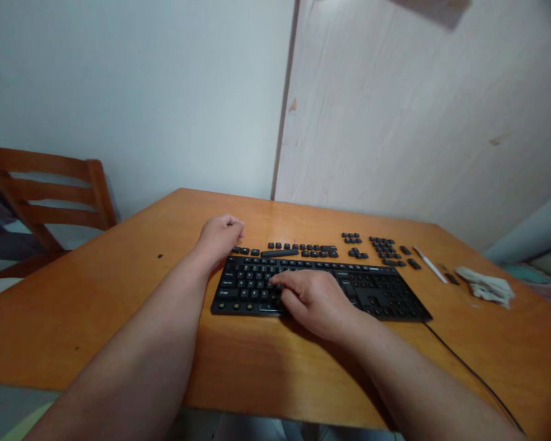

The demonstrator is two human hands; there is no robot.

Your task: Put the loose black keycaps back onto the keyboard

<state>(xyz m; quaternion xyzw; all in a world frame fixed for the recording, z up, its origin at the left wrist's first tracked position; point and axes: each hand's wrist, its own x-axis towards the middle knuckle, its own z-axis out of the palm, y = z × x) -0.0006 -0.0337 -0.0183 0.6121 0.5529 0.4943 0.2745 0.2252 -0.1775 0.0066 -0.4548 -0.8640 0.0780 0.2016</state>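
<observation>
A black keyboard (284,309) lies on the wooden table in front of me, with keycaps on its left part and bare key sockets on its right part and along the bottom left. My right hand (314,303) is over its middle, the index finger stretched out and touching the keys, the thumb apart below it; it covers some keys. Past the keyboard's top left corner is my left hand (221,236), fingers curled closed beside loose keycaps (245,251); whatever may be in them is hidden. A long spacebar (280,252) lies just behind the keyboard.
More loose keycaps (386,248) are laid out in groups behind the keyboard. To the right are a white stick-like tool (429,264) and a crumpled pale cloth (487,286). A black cable (468,367) runs off the keyboard's right end. A wooden chair (50,190) stands at left.
</observation>
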